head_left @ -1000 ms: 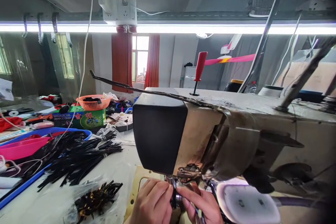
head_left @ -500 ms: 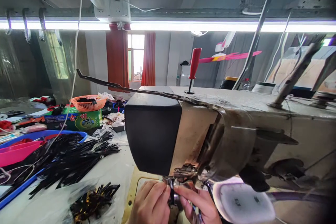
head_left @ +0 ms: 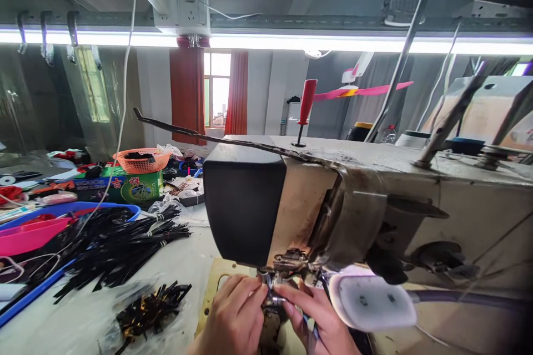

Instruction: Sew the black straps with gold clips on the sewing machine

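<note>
A sewing machine with a black end cover (head_left: pixel 245 211) fills the middle of the view. My left hand (head_left: pixel 239 313) is below the cover at the needle area, fingers bent and pressed together; what they pinch is too small to make out. Facing it, my right hand (head_left: pixel 318 313) has its index fingertip at the same spot. Its other fingers are curled, and a thin metal and bluish piece shows under them, its kind unclear. Between the fingertips are shiny metal parts (head_left: pixel 275 300) of the machine.
A lit white lamp (head_left: pixel 372 300) is right of my right hand. On the left lie bundles of black strips (head_left: pixel 137 241), a plastic bag with short black and gold pieces (head_left: pixel 152 310), and a blue tray (head_left: pixel 37 288). A red-handled screwdriver (head_left: pixel 307 102) stands upright on the machine.
The view has shifted slightly, so the machine and lamp sit a little differently. Both hands stay at the needle area, and the dark strip between the fingertips shows less now.
</note>
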A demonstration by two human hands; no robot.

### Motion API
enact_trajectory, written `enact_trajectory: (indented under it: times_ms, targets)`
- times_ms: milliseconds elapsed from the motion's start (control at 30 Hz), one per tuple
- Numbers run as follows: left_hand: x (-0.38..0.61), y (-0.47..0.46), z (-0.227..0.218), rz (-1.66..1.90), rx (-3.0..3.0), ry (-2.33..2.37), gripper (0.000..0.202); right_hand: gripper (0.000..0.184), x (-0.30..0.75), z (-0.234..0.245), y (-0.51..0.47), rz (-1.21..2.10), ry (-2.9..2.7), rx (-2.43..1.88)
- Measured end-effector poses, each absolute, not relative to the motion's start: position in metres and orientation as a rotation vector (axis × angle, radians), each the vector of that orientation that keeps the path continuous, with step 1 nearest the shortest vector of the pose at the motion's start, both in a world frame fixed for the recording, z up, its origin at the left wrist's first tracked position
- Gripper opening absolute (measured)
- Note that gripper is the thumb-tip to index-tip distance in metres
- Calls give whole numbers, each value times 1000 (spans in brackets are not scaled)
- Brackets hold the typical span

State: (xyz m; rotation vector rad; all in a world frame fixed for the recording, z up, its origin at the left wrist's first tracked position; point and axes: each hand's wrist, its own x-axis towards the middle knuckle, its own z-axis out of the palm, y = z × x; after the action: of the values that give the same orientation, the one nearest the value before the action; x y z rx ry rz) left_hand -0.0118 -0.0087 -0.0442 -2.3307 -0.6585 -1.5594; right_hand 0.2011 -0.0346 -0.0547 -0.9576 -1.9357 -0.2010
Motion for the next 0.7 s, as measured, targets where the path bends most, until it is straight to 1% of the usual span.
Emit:
enact_trajectory:
  times_ms: [100,167,233,300,367,400,467,500,533,600,633,700]
  targets:
    - [-21,-12,-32,-1567,-2403,-760,29,28,221,-45,-58,-287,-1875,-1097]
    - [-28,-15,-22,-1537,-2466,-820,25,26,235,-46,-75,-265,-1794,-1183]
    - [-34,-19,-14,-1474,-2557,-893,24,22,243,-57,-89,-99,-1814,-1259]
    - [-36,-23,-10,-1390,-2646,-949,24,18,241,-78,-100,167,-1903,-1313]
    - [-36,-29,-9,-1299,-2709,-963,24,23,231,-104,-106,355,-1980,-1359]
    - [-35,-33,-9,-1258,-2732,-957,24,23,224,-117,-107,362,-1986,-1415]
    - [-33,-38,-11,-1185,-2767,-938,24,34,211,-136,-107,261,-2027,-1584]
    - [-32,-40,-12,-1150,-2782,-935,23,36,206,-141,-105,195,-2060,-1660]
    - [-32,-42,-13,-1121,-2792,-941,23,35,203,-144,-104,139,-2086,-1713]
    - [-32,-44,-15,-1072,-2807,-957,22,28,202,-139,-100,101,-2094,-1733]
    - [-33,-44,-15,-1047,-2816,-963,21,25,203,-134,-99,133,-2067,-1697]
    - [-34,-44,-16,-1004,-2833,-981,20,22,204,-119,-99,298,-1980,-1565]
